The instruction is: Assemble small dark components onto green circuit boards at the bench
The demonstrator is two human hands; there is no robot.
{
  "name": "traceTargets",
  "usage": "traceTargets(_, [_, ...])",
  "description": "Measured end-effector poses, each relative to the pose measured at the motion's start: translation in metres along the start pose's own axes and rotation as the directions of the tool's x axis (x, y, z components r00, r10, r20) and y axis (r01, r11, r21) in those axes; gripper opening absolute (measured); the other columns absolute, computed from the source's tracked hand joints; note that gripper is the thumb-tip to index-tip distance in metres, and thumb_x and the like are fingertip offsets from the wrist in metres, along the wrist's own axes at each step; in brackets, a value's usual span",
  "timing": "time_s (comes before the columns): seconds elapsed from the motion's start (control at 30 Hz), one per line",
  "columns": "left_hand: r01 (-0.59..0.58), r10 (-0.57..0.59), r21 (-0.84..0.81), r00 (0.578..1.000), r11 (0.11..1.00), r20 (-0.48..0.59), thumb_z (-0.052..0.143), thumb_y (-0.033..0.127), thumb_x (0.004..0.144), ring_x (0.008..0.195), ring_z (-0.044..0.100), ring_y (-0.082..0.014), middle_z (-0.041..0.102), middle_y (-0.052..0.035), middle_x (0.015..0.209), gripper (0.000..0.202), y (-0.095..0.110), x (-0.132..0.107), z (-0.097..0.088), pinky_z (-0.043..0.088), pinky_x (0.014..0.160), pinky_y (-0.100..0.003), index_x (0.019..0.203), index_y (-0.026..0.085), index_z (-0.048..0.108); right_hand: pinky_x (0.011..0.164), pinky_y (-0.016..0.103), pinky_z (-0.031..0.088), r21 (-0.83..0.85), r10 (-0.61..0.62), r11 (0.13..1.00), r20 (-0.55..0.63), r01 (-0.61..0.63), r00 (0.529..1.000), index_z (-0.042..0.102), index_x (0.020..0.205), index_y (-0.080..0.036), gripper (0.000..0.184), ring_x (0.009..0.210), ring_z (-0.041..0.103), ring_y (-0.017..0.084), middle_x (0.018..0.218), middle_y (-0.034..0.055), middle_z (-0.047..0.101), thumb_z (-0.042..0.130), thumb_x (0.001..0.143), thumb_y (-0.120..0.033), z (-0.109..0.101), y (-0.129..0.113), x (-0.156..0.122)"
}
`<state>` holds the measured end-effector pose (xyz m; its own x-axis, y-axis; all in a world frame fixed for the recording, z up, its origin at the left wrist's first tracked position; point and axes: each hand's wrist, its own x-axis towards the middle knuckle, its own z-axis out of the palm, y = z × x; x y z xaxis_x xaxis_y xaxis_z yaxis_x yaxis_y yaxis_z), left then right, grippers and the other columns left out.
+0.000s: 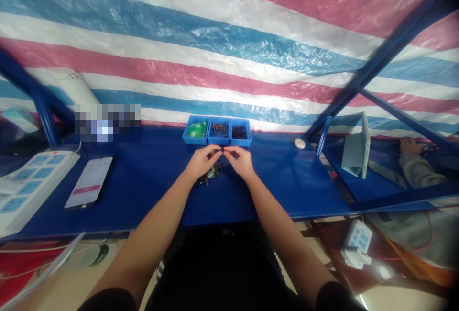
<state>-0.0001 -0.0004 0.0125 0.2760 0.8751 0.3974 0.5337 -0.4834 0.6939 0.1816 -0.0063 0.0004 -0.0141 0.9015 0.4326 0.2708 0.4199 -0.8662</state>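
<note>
My left hand (204, 161) and my right hand (241, 161) meet over the blue table, just in front of three small blue bins. Each hand is closed in a pinch, and the fingertips nearly touch. Whatever lies between them is too small to make out. Below the left fingers rests a cluster of small dark and metallic parts (212, 173), partly covered by that hand. The left bin (191, 140) holds a green plastic bag (197, 128). Small brownish metal pieces (219, 129) lie in the middle bin, and dark little pieces (239, 132) fill the right one.
A phone (89, 182) and a large white power strip (39, 182) lie on the left. A round whitish disc (300, 143) sits at the right, near the blue frame. Beyond it stand a tablet in a case (356, 150) and another person's hand (410, 147). Striped sheeting (229, 48) hangs behind.
</note>
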Motion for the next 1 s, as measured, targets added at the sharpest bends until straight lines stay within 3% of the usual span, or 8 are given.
traceTargets(0.17, [-0.009, 0.009, 0.014, 1.0, 1.0, -0.008, 0.049, 0.046, 0.092, 0.058, 0.056, -0.0119, 0.062, 0.0029, 0.065, 0.031, -0.0014, -0.0002, 0.0002, 0.044, 0.062, -0.023, 0.1, 0.021, 0.067, 0.076, 0.033, 0.057, 0.015, 0.011, 1.0, 0.004, -0.011, 1.0, 0.074, 0.098, -0.022, 0.023, 0.078, 0.068, 0.019, 0.092, 0.0049, 0.075, 0.067, 0.081, -0.035, 0.0006, 0.0006, 0.0003])
traceTargets(0.3, [-0.013, 0.013, 0.025, 1.0, 1.0, 0.008, 0.045, 0.047, 0.094, 0.065, 0.059, -0.0129, 0.067, 0.0003, 0.076, 0.034, 0.0003, -0.0004, -0.0012, 0.044, 0.064, -0.024, 0.093, 0.02, 0.067, 0.076, 0.033, 0.057, 0.028, 0.003, 1.0, -0.005, -0.003, 1.0, 0.074, 0.099, -0.021, 0.024, 0.076, 0.068, 0.019, 0.09, 0.0049, 0.074, 0.068, 0.08, -0.035, 0.0014, 0.001, 0.0002])
traceTargets(0.5, [-0.004, 0.004, -0.026, 1.0, 1.0, -0.006, 0.051, 0.048, 0.091, 0.06, 0.056, -0.0128, 0.062, 0.0026, 0.066, 0.034, 0.0005, -0.0007, -0.0006, 0.045, 0.064, -0.024, 0.108, 0.022, 0.065, 0.078, 0.034, 0.057, 0.03, 0.021, 0.999, -0.013, -0.02, 1.0, 0.074, 0.097, -0.022, 0.022, 0.081, 0.069, 0.02, 0.095, 0.0051, 0.075, 0.067, 0.081, -0.036, 0.0007, 0.0034, 0.0004])
traceTargets(0.63, [-0.002, 0.002, -0.008, 1.0, 1.0, -0.016, 0.05, 0.046, 0.092, 0.058, 0.055, -0.012, 0.06, 0.0032, 0.063, 0.032, -0.0008, -0.0002, -0.0001, 0.044, 0.062, -0.023, 0.101, 0.021, 0.066, 0.076, 0.033, 0.057, 0.035, 0.017, 0.999, -0.013, -0.017, 1.0, 0.074, 0.097, -0.021, 0.022, 0.078, 0.068, 0.019, 0.091, 0.005, 0.075, 0.069, 0.08, -0.035, 0.0013, 0.0038, 0.0001])
traceTargets(0.77, [0.009, -0.01, 0.021, 1.0, 1.0, 0.003, 0.045, 0.049, 0.094, 0.063, 0.058, -0.0129, 0.066, 0.0007, 0.072, 0.035, -0.0002, 0.0, -0.0007, 0.044, 0.062, -0.023, 0.095, 0.021, 0.066, 0.076, 0.033, 0.057, 0.029, 0.024, 0.999, -0.005, -0.024, 1.0, 0.074, 0.098, -0.022, 0.024, 0.077, 0.068, 0.019, 0.09, 0.0045, 0.074, 0.069, 0.08, -0.037, 0.0018, 0.0022, -0.0002])
traceTargets(1.0, [-0.003, 0.003, -0.031, 1.0, 1.0, -0.006, 0.049, 0.047, 0.092, 0.059, 0.056, -0.0126, 0.06, 0.0035, 0.064, 0.033, -0.0001, -0.0006, -0.0003, 0.044, 0.062, -0.024, 0.108, 0.022, 0.063, 0.076, 0.033, 0.057, 0.017, 0.005, 1.0, -0.016, -0.005, 1.0, 0.074, 0.097, -0.021, 0.022, 0.078, 0.068, 0.019, 0.092, 0.0051, 0.074, 0.067, 0.081, -0.035, -0.0001, 0.0003, 0.0])
